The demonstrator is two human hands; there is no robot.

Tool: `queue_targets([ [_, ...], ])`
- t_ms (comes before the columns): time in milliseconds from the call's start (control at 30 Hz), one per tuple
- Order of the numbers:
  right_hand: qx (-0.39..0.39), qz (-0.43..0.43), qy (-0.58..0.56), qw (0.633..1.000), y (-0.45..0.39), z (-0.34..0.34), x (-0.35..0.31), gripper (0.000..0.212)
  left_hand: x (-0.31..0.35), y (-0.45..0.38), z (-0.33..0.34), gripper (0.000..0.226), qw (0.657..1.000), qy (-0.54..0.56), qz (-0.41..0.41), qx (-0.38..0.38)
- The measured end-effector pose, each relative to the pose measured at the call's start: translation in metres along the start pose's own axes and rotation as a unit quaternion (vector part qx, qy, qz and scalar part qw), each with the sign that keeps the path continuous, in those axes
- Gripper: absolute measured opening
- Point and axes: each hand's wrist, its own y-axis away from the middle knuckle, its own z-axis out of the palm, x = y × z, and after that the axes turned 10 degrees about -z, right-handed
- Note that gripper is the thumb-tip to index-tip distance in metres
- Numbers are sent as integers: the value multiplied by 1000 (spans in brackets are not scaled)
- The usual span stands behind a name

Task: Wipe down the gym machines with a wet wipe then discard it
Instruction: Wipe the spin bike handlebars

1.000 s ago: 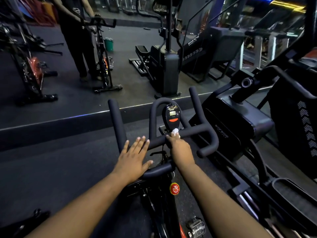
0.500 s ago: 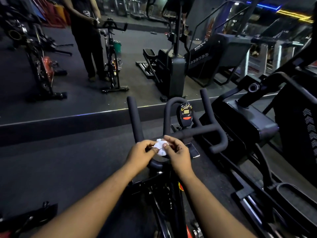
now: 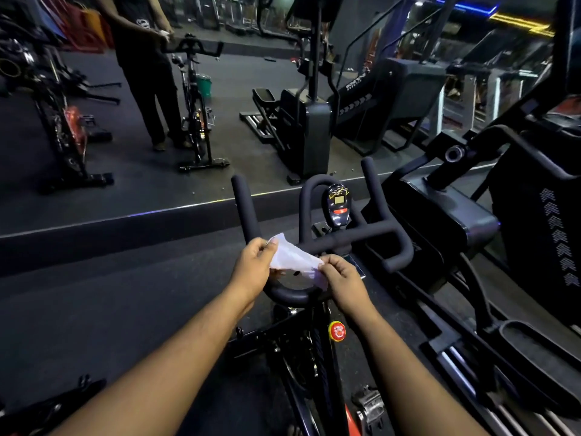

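**Wipe stretched between both hands above the bike handlebar**

Wet wipe point(image 3: 294, 258) held spread out in the air, just over the near loop of the spin bike's black handlebar point(image 3: 355, 236). Left hand point(image 3: 253, 267) pinching the wipe's upper left corner between thumb and fingertips, remaining fingers curled. Right hand point(image 3: 342, 278) pinching the lower right edge the same way, knuckles up. Wipe white, creased, slanting down from left to right between the two grips, not touching the bar as far as can be told.

Small console point(image 3: 339, 204) with a grey screen and red button upright behind the handlebar's centre. Red round knob point(image 3: 336, 331) on the frame below the bar, between the forearms. Metal pedal point(image 3: 368, 404) low at the right. Large dark stair machine point(image 3: 471, 215) just beside the bike on the right. Mirror point(image 3: 157, 105) ahead along the floor's far edge, showing a standing person, bikes and a green bin point(image 3: 203, 84).
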Motion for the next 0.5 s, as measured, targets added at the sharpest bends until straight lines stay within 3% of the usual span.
queue_targets([
  [67,-19,15,-21,999,2,-4,-8,13,8,5,11,24,998,31,-16,-48],
  [167,-64,-4,-18,998,1,-7,-10,34,18,5,23,24,995,23,12,-98],
  [233,-80,-27,-17,996,-3,-10,-12,23,25,0,29,26,996,9,22,-85],
  [300,-65,-32,-39,997,-7,-13,-15,14,31,-3,33,37,997,24,12,-70],
  [400,-10,-11,-109,994,-16,-21,-15,22,34,-3,36,63,984,16,-46,-169],
  [500,26,16,-145,989,-21,-23,-11,18,27,0,42,54,969,-20,-68,-238],
])
